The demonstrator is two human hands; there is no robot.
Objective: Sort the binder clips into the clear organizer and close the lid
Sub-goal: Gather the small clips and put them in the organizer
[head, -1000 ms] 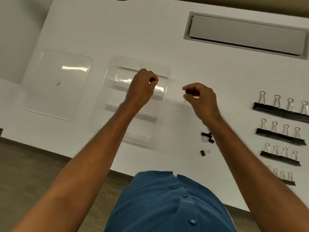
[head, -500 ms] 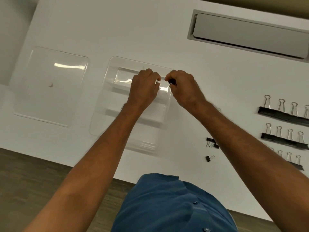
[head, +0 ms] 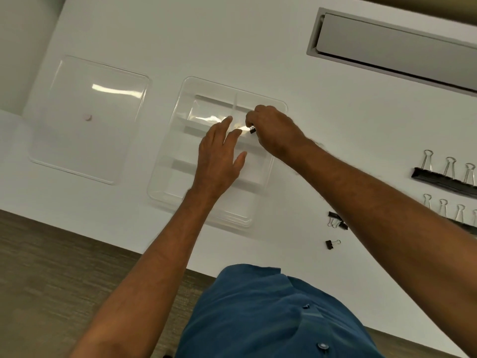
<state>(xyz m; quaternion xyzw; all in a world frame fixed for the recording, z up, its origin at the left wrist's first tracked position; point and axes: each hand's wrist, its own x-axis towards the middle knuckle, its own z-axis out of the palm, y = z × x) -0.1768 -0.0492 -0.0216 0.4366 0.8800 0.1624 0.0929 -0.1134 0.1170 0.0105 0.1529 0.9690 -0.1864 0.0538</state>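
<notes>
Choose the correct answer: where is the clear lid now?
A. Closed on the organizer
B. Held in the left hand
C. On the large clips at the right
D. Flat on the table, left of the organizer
D: the clear lid lies flat on the white table, left of the open organizer, and neither hand touches it.

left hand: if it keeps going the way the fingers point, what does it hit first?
Probably the right hand, or the small binder clip it pinches. The left hand is open over the clear organizer, fingers aimed up and right toward that clip. Depth is unclear, so it might pass over a divider instead.
</notes>
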